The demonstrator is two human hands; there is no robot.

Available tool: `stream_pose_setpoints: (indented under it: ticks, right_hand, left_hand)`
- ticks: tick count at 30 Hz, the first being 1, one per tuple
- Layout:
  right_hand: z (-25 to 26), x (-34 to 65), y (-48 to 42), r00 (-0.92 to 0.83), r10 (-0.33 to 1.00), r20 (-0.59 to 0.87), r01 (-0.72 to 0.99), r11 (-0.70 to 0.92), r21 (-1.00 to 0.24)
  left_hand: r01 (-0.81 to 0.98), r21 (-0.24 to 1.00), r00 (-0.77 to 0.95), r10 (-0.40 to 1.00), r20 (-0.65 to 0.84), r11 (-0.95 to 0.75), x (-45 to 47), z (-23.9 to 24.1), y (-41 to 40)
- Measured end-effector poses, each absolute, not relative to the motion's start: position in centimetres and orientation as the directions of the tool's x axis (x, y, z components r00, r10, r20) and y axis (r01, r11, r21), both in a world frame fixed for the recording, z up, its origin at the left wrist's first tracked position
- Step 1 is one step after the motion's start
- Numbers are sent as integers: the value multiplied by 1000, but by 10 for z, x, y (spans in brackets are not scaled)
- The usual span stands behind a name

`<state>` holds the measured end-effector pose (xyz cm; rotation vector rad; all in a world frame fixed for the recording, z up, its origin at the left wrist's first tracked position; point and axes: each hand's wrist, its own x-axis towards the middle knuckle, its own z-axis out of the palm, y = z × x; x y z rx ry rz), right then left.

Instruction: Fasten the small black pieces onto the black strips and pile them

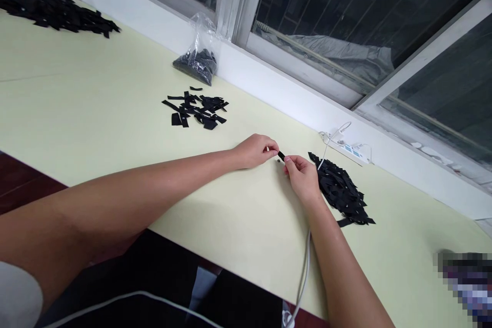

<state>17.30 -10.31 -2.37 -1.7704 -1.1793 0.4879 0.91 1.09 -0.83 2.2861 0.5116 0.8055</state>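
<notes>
A short black fabric strip is stretched between my two hands above the pale yellow table. My left hand pinches its left end between thumb and fingertips. The other end is gripped by my right hand, thumb on top. Just under the strip lies a tiny dark round piece, too small to name. Close to the right of my right hand is a heap of black strips. Beyond my left hand, a looser group of black strips is scattered.
A clear plastic bag with black pieces stands against the wall. Another long pile of black strips lies at the far left. A white power strip sits at the back, its cable running past my right forearm. The table ends near my body.
</notes>
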Motion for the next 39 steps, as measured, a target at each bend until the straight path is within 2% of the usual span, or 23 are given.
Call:
stream_pose_setpoints:
  ticks: [3,9,23,39]
  right_hand:
    - [-25,175,-102,449,876,176,511,-90,-855]
    - [-25,174,-102,432,884,179,510,-76,-857]
    - [-16,163,-106,356,916,187,447,9,-895]
    - [-15,163,-108,337,910,242,564,11,-826]
  left_hand:
    - [109,692,740,523,422,-713,9,-7,9]
    - [64,786,732,564,382,-615,8,-5,5]
    - [58,660,760,462,457,-749,9,-5,9]
    - [90,645,771,463,437,-759,8,-6,9]
